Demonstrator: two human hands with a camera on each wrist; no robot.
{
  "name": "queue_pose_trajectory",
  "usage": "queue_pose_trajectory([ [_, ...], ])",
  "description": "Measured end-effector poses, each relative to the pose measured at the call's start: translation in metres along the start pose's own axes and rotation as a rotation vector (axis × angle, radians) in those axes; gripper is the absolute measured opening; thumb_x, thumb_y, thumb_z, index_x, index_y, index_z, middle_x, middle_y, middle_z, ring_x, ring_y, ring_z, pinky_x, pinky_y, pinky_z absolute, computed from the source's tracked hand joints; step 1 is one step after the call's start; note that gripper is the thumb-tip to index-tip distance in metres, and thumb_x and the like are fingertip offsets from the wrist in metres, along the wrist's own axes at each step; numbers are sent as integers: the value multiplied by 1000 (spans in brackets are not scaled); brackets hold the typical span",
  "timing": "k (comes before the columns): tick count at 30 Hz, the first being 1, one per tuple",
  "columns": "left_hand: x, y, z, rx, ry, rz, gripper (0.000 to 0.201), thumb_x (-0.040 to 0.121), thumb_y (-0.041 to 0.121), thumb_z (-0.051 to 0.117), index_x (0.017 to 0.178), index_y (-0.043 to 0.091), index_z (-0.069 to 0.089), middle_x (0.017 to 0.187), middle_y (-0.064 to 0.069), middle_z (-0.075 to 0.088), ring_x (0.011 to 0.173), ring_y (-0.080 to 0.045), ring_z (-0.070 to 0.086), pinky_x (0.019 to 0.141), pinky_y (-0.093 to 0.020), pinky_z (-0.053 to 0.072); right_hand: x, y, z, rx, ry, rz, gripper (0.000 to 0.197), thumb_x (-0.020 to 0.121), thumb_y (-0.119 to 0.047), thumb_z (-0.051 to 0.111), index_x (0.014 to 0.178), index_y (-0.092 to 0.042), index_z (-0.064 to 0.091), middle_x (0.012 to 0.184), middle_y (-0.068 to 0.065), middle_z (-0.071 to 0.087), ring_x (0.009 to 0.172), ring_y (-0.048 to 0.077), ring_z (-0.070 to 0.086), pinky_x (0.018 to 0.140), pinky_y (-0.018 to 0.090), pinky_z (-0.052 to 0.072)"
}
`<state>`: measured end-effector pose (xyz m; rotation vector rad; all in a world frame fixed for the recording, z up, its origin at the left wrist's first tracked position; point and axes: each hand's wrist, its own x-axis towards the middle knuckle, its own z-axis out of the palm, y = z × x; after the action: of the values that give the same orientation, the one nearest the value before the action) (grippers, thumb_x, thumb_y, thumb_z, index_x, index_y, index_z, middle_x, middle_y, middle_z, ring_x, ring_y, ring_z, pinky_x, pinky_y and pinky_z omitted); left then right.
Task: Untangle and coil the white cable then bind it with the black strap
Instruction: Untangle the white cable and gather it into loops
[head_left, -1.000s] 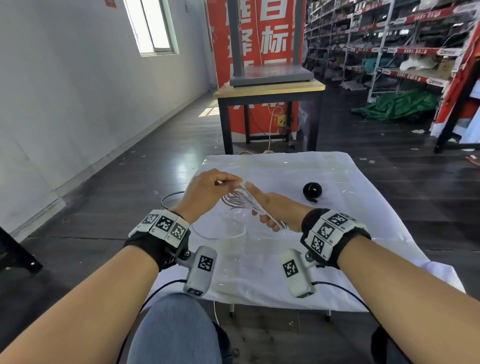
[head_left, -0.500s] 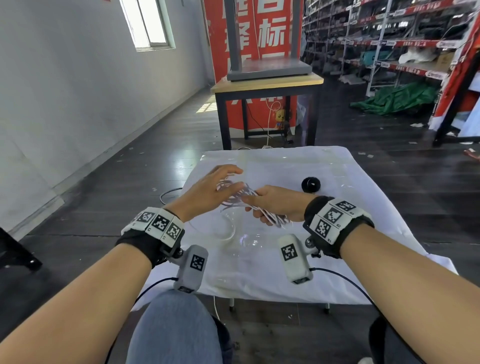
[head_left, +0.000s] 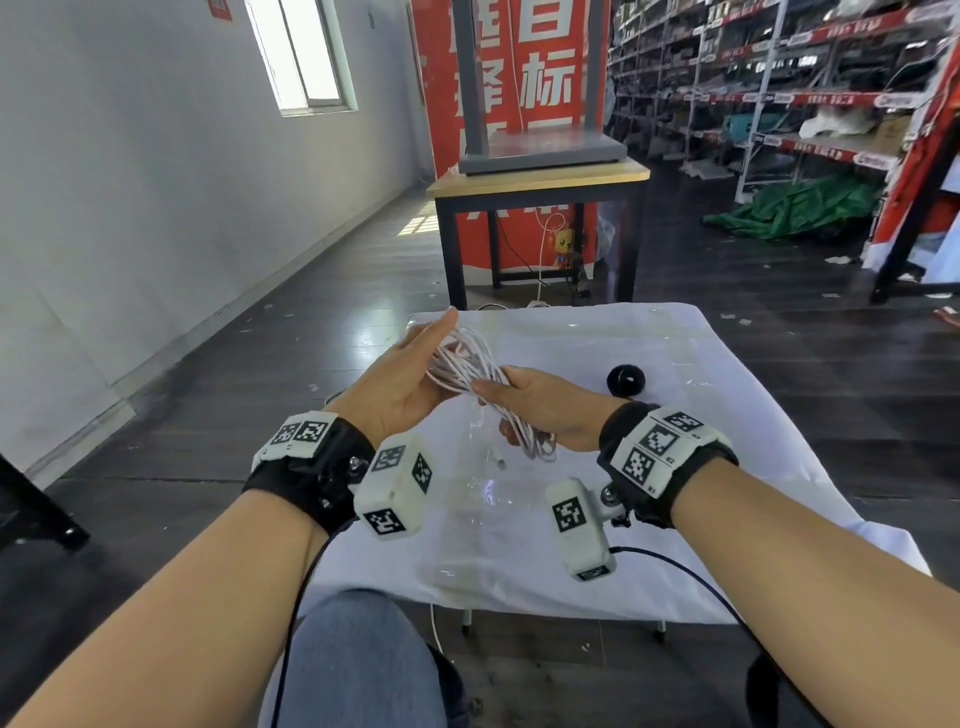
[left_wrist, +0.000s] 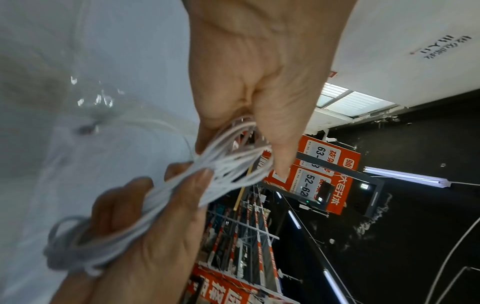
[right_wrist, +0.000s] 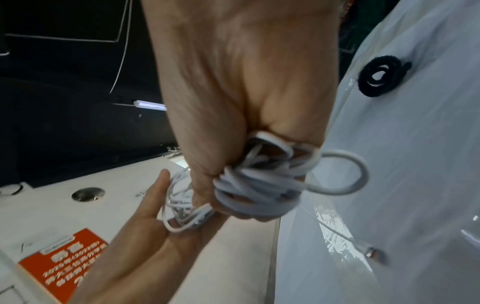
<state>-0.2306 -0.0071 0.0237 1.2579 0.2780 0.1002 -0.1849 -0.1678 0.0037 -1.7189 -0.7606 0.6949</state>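
The white cable (head_left: 467, 366) is gathered into a long bundle of loops held above the table. My right hand (head_left: 540, 413) grips the bundle's near part in a fist (right_wrist: 259, 185). My left hand (head_left: 413, 371) lies against the far loops with straight fingers and an upturned palm (right_wrist: 145, 226); the loops (left_wrist: 233, 160) pass between its thumb and fingers. A short tail with a metal plug (head_left: 500, 460) hangs below the right hand (right_wrist: 374, 253). The black strap (head_left: 626, 381), rolled up, lies on the cloth to the right of my right hand (right_wrist: 381, 80).
The small table (head_left: 727, 415) has a white cloth under a clear plastic sheet. Beyond it stands a wooden table (head_left: 540, 176) bearing a grey base. Shelves (head_left: 779, 104) and a green tarp (head_left: 795, 208) are at the right. My knee (head_left: 353, 660) is below the front edge.
The loose loop that lay on the cloth has been drawn up into the bundle. My left hand went from pinching the cable to straight fingers, palm turned up. Both hands rose slightly.
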Motion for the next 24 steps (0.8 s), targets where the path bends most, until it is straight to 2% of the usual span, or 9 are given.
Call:
queue_pose_trajectory([
  [2, 2, 3, 5, -45, 29, -1, 59, 87, 31, 65, 134, 3, 44, 132, -30, 52, 119, -41, 55, 93, -48, 52, 2, -1, 2, -10, 28, -19, 25, 99, -34, 45, 101, -10, 49, 74, 0, 45, 55, 11, 49, 51, 22, 45],
  [5, 5, 7, 9, -41, 103, -11, 53, 88, 27, 67, 129, 0, 48, 127, -30, 55, 107, -39, 62, 88, -47, 55, 5, 2, -1, -157, 110, -25, 45, 95, -40, 51, 113, 1, 45, 77, 5, 48, 64, 18, 50, 57, 28, 44],
  [8, 6, 10, 12, -13, 199, -6, 30, 89, 22, 65, 111, 4, 55, 102, -20, 62, 85, -30, 66, 83, -44, 57, 5, 3, -5, -200, 129, -29, 45, 90, -36, 62, 117, -8, 39, 79, 5, 55, 57, 16, 52, 51, 26, 44],
  [11, 6, 12, 17, -6, 229, -3, 23, 90, 19, 65, 105, 5, 56, 100, -18, 62, 84, -30, 65, 82, -46, 57, 5, 0, -8, -224, 110, -52, 51, 87, -28, 67, 126, -17, 36, 84, 5, 59, 57, 17, 53, 53, 27, 45],
  [14, 5, 13, 20, 10, 237, -42, 26, 91, 20, 63, 110, 3, 55, 104, -22, 65, 87, -34, 68, 72, -46, 60, 6, -2, -12, -289, 89, -52, 30, 89, -26, 65, 112, -11, 55, 71, 3, 56, 56, 17, 53, 53, 24, 43],
  [16, 3, 13, 21, 3, 228, -58, 28, 92, 19, 61, 113, 2, 53, 105, -23, 66, 85, -34, 69, 64, -44, 60, 7, -3, -16, -339, 97, -20, 29, 89, -30, 64, 107, -8, 61, 71, 6, 57, 61, 19, 54, 56, 25, 44],
  [19, 4, 13, 23, 19, 226, -36, 23, 93, 19, 60, 110, 3, 54, 102, -20, 64, 85, -31, 66, 79, -45, 58, 10, 1, -14, -409, 107, 34, 37, 90, -37, 61, 102, -2, 63, 81, 14, 59, 71, 22, 53, 65, 29, 41],
  [21, 3, 14, 25, 36, 218, -10, 26, 93, 20, 61, 112, 4, 54, 98, -17, 63, 84, -28, 65, 87, -45, 56, 11, 4, -12, -365, 131, 23, 39, 92, -37, 59, 106, -1, 65, 91, 15, 62, 76, 20, 52, 68, 27, 40],
  [24, 1, 14, 26, 63, 176, 23, 39, 91, 28, 62, 121, 5, 53, 111, -16, 66, 98, -29, 67, 89, -42, 55, 9, 7, -13, -320, 167, 4, 34, 95, -39, 53, 97, -7, 66, 90, 9, 59, 75, 18, 50, 69, 26, 38],
])
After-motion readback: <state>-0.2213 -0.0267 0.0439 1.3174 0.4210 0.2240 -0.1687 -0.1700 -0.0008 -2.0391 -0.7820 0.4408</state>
